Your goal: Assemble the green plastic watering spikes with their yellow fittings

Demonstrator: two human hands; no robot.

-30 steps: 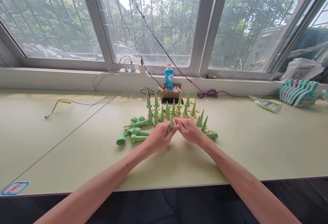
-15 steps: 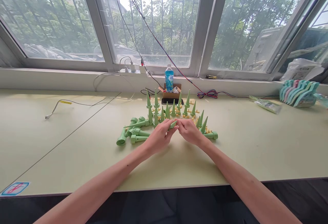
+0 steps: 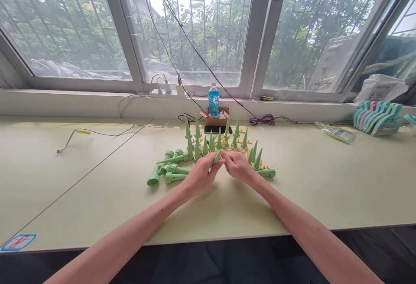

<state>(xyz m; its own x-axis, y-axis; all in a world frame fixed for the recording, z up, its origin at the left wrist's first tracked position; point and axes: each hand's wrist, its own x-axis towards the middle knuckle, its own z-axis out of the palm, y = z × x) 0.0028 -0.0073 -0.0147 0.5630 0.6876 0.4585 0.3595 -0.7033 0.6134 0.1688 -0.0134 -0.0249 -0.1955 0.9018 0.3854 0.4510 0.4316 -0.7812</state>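
Note:
My left hand [image 3: 202, 173] is closed around a green plastic plant-watering spike [image 3: 217, 157], its pointed tip slanting up. Close against it, the fingers of my right hand [image 3: 239, 167] are pinched together at the spike's side; whatever they hold is hidden. Behind both hands, several green spikes [image 3: 237, 128] stand point up, some with small yellow valve pieces [image 3: 249, 142] on them. More spikes [image 3: 177, 177] lie on their sides left of my left hand. One lying spike [image 3: 267, 172] is just beyond my right wrist, near loose yellow pieces.
Behind the spikes are a black phone [image 3: 216, 129] and a small cardboard box [image 3: 224, 120] with a blue-labelled bottle [image 3: 213, 102]. Cables [image 3: 262, 119] run along the back of the table [image 3: 325, 180]. Plastic hangers [image 3: 377, 118] and a flat packet [image 3: 336, 133] are at the right.
The spike in my left hand has tipped more upright. My right fingers have shifted slightly against it, and the whole view has moved a little.

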